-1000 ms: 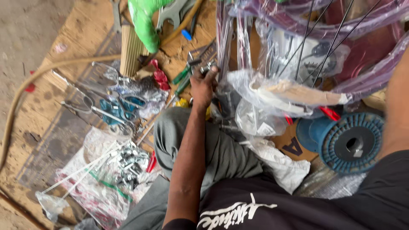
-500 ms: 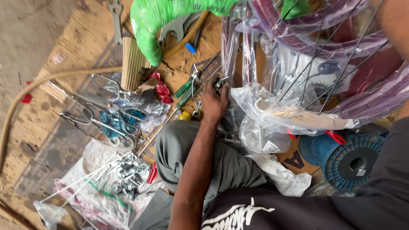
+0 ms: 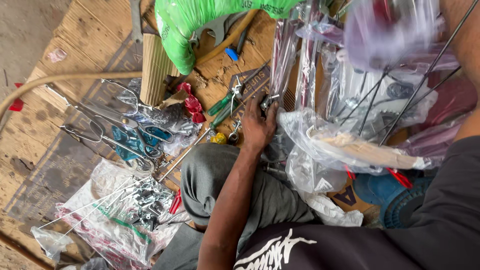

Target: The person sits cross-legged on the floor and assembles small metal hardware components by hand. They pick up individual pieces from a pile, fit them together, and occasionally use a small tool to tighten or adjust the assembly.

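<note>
While the left hand [image 3: 257,127] reaches forward, its fingers [image 3: 265,107] seemingly pinch a small metal part [image 3: 269,100].

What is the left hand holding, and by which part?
The left hand pinches a small grey metal part with its fingertips; which part is gripped cannot be told.

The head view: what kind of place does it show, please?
Probably an informal bicycle repair spot on the ground. The left hand reaches among screwdrivers on flattened cardboard, beside a plastic-wrapped wheel rim with spokes and a bag of metal parts.
</note>
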